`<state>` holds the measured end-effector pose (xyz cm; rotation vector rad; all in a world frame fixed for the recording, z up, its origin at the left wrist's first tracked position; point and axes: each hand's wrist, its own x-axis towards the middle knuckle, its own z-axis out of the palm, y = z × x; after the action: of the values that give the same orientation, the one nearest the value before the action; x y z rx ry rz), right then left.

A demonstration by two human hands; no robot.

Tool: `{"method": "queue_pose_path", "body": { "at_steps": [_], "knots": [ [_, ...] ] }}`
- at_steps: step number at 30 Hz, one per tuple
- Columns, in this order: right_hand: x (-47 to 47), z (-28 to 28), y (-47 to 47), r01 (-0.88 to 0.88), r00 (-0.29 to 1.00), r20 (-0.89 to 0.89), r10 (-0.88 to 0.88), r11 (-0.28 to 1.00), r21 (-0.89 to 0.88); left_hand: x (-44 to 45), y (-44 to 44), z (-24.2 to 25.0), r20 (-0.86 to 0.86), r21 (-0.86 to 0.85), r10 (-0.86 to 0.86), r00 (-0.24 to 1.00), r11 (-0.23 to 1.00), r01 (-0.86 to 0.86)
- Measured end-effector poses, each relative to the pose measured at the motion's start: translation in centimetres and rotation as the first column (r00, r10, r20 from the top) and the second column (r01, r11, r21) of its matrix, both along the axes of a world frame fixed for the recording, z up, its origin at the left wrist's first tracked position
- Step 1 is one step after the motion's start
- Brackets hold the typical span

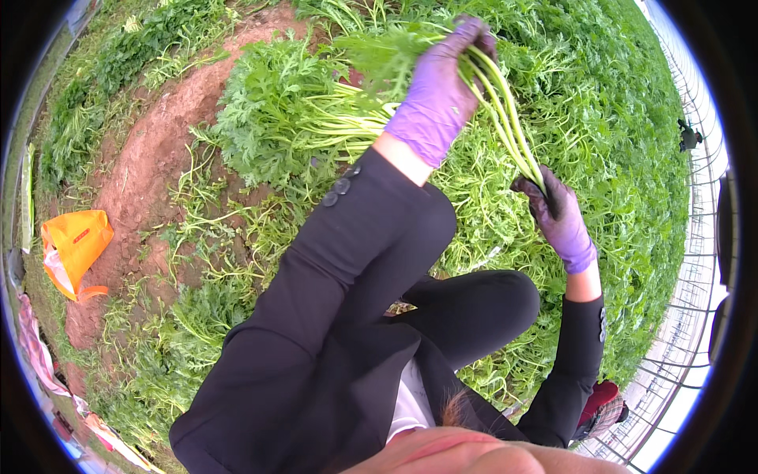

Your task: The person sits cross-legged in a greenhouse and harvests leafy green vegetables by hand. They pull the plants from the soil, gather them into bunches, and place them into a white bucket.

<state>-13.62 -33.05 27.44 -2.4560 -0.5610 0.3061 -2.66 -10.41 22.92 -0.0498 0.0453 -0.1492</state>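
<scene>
My left hand [445, 89], in a dirt-stained purple glove, is closed around a small bunch of leafy greens [503, 101] near its leaves. The bunch's pale green stems slant down to the right. Their cut or root ends sit between the thumb and fingers of my right hand [556, 216], also in a stained purple glove. Motion blurs the leaves at the left hand. Below and left of that hand lies a pile of picked greens [266, 112], its stems [349, 121] pointing right and partly hidden behind my wrist.
Dense standing greens [622, 178] cover the ground to the right. Bare reddish soil [148, 160] runs along the left, with an orange bag [77, 252] on it. More cut greens [139, 53] lie at the upper left. A person [601, 409] is at the lower right, by the greenhouse frame [669, 364].
</scene>
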Motion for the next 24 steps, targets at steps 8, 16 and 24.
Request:
{"method": "queue_pose_path", "body": {
  "at_steps": [8,16,24],
  "knots": [
    [13.6,-17.4,10.3,-0.39,0.91,0.022,0.413,0.876,-0.284,0.1,21.5,-12.5,-0.063,0.643,0.494,0.867,0.685,-0.343],
    [15.8,-22.8,11.5,-0.45,0.888,-0.061,0.456,0.833,-0.323,-1.1,25.6,-4.7,0.564,0.793,0.638,0.524,-0.595,-0.13],
    [16.4,-21.0,12.9,-0.525,0.85,-0.149,0.505,0.795,-0.303,3.1,8.8,-13.4,0.147,0.368,-0.667,0.731,-0.649,-0.666]
  ]
}}
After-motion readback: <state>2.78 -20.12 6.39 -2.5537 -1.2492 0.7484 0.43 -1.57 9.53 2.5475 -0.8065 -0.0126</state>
